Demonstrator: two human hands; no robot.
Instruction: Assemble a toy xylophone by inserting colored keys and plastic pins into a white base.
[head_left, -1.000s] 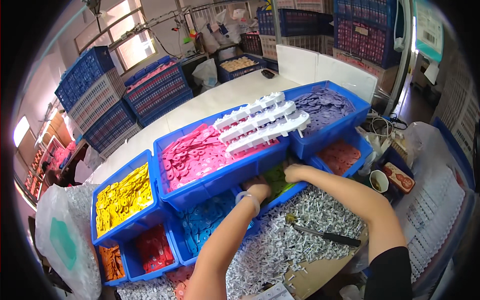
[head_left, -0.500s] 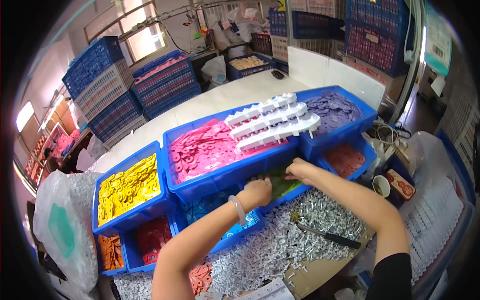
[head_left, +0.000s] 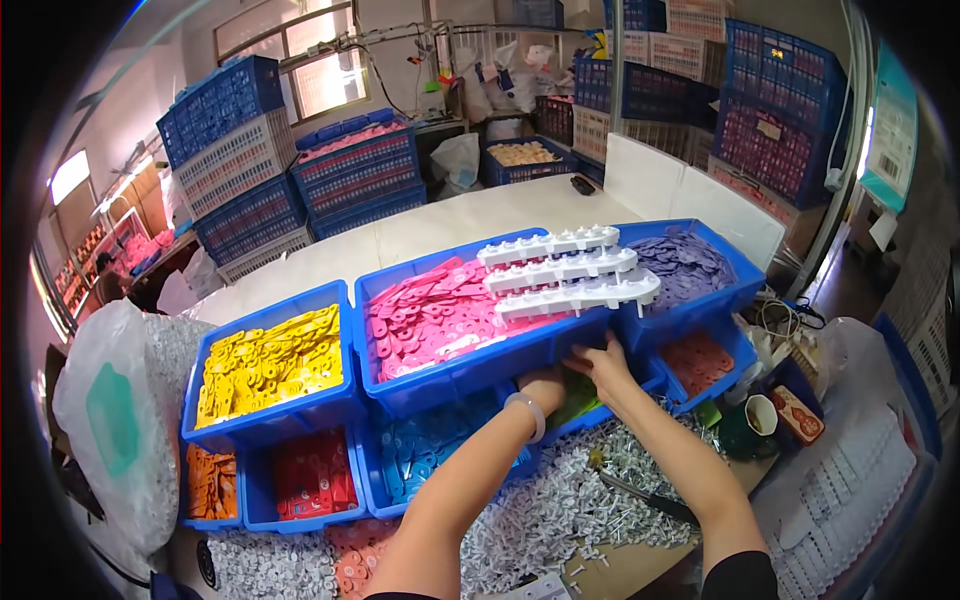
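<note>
Both my hands reach into a low blue bin of flat green plastic pieces (head_left: 578, 400), under the overhang of the upper bins. My left hand (head_left: 543, 388), a pale bangle at its wrist, is in among the green pieces with its fingers hidden. Just right of it, my right hand (head_left: 606, 370) has its fingers stretched out and apart over the same bin, with nothing visible in them. Above them, three white toothed plastic strips (head_left: 565, 272) lie across the large bin of pink pieces (head_left: 425, 315). Blue pieces (head_left: 425, 455) fill the bin left of my hands.
More blue bins hold yellow (head_left: 270, 365), purple (head_left: 680, 262), red (head_left: 315, 475), orange (head_left: 212, 485) and coral pieces (head_left: 697, 363). Small white pegs (head_left: 545, 505) heap in front, with a black-handled tool (head_left: 672, 508) on them. A dark green cup (head_left: 750, 425) stands right. Crates (head_left: 355, 175) are stacked behind.
The view has shifted, so the bins sit lower and further right. My left hand has gone deeper into the green bin, while my right hand's fingers have spread more.
</note>
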